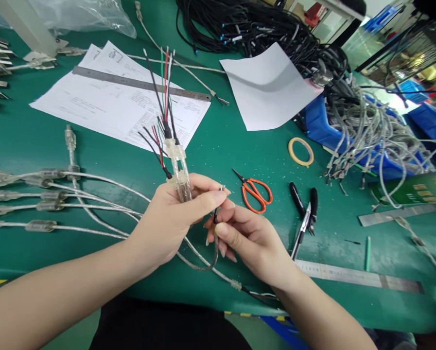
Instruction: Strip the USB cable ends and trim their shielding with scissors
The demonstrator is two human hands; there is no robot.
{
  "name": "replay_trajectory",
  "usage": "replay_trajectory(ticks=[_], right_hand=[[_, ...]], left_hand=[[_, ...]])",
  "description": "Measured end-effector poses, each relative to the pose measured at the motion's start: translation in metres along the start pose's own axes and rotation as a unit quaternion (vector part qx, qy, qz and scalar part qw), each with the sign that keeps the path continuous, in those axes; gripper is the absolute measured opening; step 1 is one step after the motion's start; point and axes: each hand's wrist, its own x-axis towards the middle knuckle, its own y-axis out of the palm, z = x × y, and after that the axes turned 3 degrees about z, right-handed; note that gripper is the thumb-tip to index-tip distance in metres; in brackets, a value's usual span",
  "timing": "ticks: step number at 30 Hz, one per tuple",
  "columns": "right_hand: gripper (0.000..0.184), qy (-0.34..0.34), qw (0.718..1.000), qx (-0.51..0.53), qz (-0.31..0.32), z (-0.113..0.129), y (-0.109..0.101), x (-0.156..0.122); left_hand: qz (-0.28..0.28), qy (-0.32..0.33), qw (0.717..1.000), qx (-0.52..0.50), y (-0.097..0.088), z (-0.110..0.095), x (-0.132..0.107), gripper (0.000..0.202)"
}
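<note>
My left hand (pixel 183 204) is closed round several clear-jacketed cables (pixel 181 167), whose stripped ends fan out above it in black, red, green and white wires (pixel 165 87). Between its thumb and index finger sits the small tip of another cable end. My right hand (pixel 245 236) pinches that same grey cable (pixel 215 253) just below, near its black part; the cable loops down beneath both hands. The plugs and ferrite lumps (pixel 52 194) of the bundle lie to the left. One more cable (pixel 235 284) passes under my wrists toward the lower right.
Orange-handled scissors (pixel 256 192), black-handled cutters (pixel 308 209) and a steel ruler (pixel 359 277) lie to the right. Behind are printed sheets (pixel 104 102) under another ruler (pixel 141 85), a tape roll (pixel 301 151), black cables (pixel 247 29) and a blue bin (pixel 318 124) of clear cables.
</note>
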Motion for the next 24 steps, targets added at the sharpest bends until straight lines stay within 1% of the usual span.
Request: replay_trajectory(ticks=[3,8,13,19,24], right_hand=[[0.015,0.013,0.999,0.043,0.020,-0.0033,-0.0013,0.0005],[0.016,0.028,0.995,0.093,0.029,-0.0084,-0.0027,0.0012],[0.011,0.001,0.988,0.134,0.076,-0.0101,-0.0036,0.0039],[0.015,-0.018,0.989,0.101,0.109,-0.0104,-0.0045,0.0054],[0.016,-0.017,0.991,0.074,0.109,-0.0091,-0.0039,0.0049]], left_hand=[[0.001,0.000,1.000,0.013,-0.0006,0.0000,-0.0005,0.011],[0.009,-0.010,1.000,0.014,-0.0010,-0.0001,-0.0009,0.007],[0.035,-0.021,0.999,0.010,-0.0026,-0.0010,-0.0006,0.007],[0.037,-0.036,0.999,0.004,-0.0018,-0.0020,-0.0018,0.009],[0.030,-0.051,0.998,-0.002,-0.0007,-0.0015,-0.0015,0.011]])
